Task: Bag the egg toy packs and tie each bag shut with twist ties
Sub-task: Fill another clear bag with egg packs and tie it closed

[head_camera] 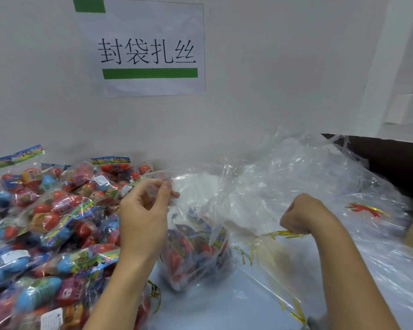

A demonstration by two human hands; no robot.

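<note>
Now a filled bag (196, 248) awaits tying on the desk (224, 306).
Left hand (143, 210) pinches its thin, slippery mouth; right hand (301, 215) clamps gold twist ties (284, 233). Gather the neck high.

Left hand (143, 210) raised, thumb and fingers in pinching grip; right hand (303, 216) fisted, knuckles up

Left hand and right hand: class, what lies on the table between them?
In the head view, between the left hand and the right hand stands the clear bag with egg toy packs inside, its mouth pinched by the left hand.
</note>
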